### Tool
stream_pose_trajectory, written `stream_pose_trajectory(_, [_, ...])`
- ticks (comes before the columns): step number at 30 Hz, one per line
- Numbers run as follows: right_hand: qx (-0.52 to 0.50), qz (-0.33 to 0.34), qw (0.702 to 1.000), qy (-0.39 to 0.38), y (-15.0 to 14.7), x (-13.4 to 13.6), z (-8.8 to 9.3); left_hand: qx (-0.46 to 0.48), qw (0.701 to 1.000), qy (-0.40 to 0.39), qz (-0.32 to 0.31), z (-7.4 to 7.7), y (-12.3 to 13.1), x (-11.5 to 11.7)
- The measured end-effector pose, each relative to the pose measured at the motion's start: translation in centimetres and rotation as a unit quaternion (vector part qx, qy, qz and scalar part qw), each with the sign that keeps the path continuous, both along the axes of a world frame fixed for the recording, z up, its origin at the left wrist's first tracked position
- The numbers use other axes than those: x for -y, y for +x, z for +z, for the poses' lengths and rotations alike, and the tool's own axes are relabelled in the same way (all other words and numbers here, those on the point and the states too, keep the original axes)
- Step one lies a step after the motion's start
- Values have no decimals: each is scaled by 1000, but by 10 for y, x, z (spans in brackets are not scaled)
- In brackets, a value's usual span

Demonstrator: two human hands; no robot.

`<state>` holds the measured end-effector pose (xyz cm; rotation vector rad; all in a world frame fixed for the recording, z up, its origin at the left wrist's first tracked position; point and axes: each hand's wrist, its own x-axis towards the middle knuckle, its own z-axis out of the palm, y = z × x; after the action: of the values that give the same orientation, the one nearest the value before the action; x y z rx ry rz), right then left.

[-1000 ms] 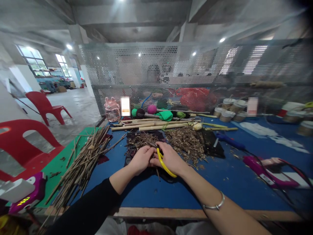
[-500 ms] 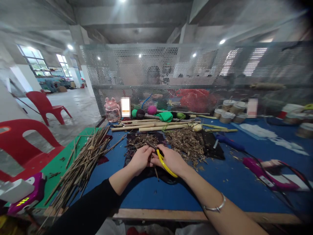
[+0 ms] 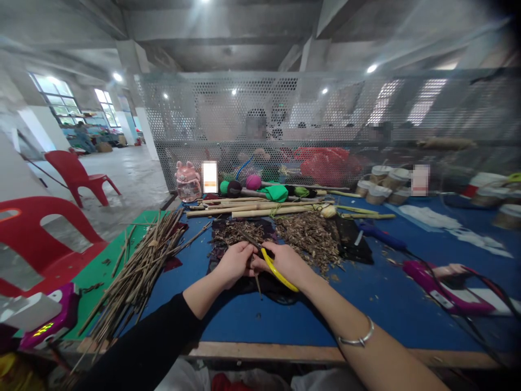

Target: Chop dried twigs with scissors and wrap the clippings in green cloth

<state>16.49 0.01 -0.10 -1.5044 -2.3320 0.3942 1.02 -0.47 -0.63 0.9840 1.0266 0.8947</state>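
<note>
A thin twig (image 3: 258,284) is extending nearward over the blue worktop (image 3: 280,326). The left hand (image 3: 233,265) is pinching it; the right hand (image 3: 288,263) is gripping yellow-handled scissors (image 3: 279,273). Beyond, wood chips (image 3: 307,236) are lying on dark cloth (image 3: 355,243); farther, pale rods (image 3: 266,211) are lying crosswise.

Pink eared bottle (image 3: 188,178) near perforated panel (image 3: 228,117). Lidded tubs (image 3: 377,194) clustered right. Red chairs (image 3: 28,233) left.
</note>
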Motion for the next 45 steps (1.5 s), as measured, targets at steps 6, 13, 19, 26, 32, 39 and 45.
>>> stream_pose_trajectory(6, [24,-2,999,27,0,4,2,7,1000,12,17,-3,-2,-4])
stream_pose_trajectory(13, [19,-8,1000,8,0,4,6,-2,1000,19,8,-2,-4,-5])
stream_pose_trajectory(19, [7,-34,999,5,4,0,5,12,1000,-14,3,0,-3,0])
stream_pose_trajectory(26, [10,-20,1000,-8,6,-5,0,-27,999,-31,-3,-1,-4,0])
stream_pose_trajectory(32, [9,-25,1000,-4,2,3,6,-11,1000,14,12,2,-8,-3])
stream_pose_trajectory(39, [-9,-2,1000,-2,1,3,6,-28,1000,0,-10,3,-6,-1])
stream_pose_trajectory(45, [-3,-17,1000,-14,2,0,1,-35,999,-5,-12,-2,-5,-3])
